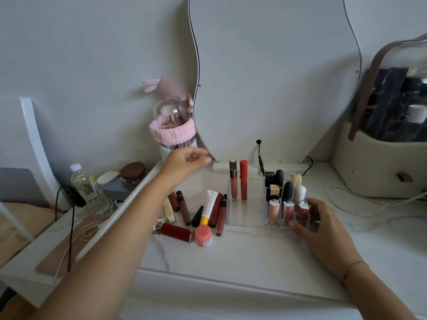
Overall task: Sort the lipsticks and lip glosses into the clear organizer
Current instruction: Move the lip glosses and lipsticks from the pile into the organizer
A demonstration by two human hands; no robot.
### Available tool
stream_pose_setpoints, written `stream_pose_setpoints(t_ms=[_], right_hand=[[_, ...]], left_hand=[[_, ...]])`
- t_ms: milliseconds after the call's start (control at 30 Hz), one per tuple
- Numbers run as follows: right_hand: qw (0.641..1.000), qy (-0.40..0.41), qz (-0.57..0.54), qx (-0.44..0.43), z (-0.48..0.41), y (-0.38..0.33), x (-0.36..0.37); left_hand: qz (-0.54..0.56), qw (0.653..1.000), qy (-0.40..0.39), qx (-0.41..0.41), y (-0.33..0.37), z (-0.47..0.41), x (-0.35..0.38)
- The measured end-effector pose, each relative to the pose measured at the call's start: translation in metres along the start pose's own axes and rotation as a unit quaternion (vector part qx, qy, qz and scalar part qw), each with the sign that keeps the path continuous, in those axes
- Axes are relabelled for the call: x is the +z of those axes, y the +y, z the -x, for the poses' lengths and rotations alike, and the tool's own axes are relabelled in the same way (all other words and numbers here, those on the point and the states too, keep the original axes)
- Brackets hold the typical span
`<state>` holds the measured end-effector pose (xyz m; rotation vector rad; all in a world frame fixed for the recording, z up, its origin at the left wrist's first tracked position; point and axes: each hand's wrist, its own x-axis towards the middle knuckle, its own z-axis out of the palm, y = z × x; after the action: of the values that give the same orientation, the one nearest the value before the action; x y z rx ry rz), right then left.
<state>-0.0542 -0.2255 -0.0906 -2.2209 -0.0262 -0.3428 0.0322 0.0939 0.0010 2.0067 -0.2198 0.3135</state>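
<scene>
The left hand is being held raised above the worktop, left of centre in the frame. Its fingers are loosely curled and nothing is being seen in its grasp, though the fingertips are blurred. The right hand is being rested at the lower right, with thumb and fingers being wrapped round the front right corner of the clear organizer, which is being steadied on the worktop at centre right. Two lip glosses are being carried upright at the back of its wide left section, and several lipsticks are being housed in the small cells on its right side. Just left of the organizer a loose pile of tubes is lying flat, with a white tube, a dark red lipstick and a pink jar among them, several touching one another. A mirror is being propped behind. The step in hand is judged to be the reach for the next item, with sorting partly done. What is being called for next is the lowering of the left hand to the pile, one tube being pinched clear of its neighbours and then stood upright in a free slot; which cells are free cannot be told through the clear walls.
</scene>
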Motion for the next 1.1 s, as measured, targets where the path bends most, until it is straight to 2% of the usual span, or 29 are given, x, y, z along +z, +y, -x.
stream_pose_setpoints(t_ms=[67,133,233,333,667,833,967,1100], right_hand=[[1.0,-0.002,0.0,0.002,0.0,0.0,0.001],[1.0,-0.007,0.006,0.006,0.0,0.0,0.001],[1.0,-0.006,0.014,0.006,0.0,-0.002,0.0],[1.0,0.001,0.018,0.002,0.0,-0.003,-0.001],[1.0,0.006,0.027,-0.003,-0.001,-0.001,0.001],[1.0,0.009,0.014,-0.003,-0.001,0.0,0.001],[1.0,0.009,0.009,-0.004,-0.002,0.001,0.002],[1.0,0.007,0.006,-0.001,-0.002,0.001,0.0]], left_hand=[[-0.052,0.995,0.055,-0.057,-0.028,0.008,-0.033],[-0.112,0.983,0.074,-0.125,-0.055,0.015,-0.055],[-0.165,0.964,0.048,-0.201,-0.083,0.017,-0.063],[-0.166,0.958,0.02,-0.234,-0.093,0.014,-0.055],[-0.19,0.946,0.062,-0.257,-0.083,-0.003,-0.038],[-0.118,0.95,0.109,-0.269,-0.081,-0.008,-0.031],[-0.019,0.964,0.135,-0.228,-0.069,-0.013,-0.032],[0.04,0.977,0.158,-0.14,-0.031,-0.012,-0.039]])
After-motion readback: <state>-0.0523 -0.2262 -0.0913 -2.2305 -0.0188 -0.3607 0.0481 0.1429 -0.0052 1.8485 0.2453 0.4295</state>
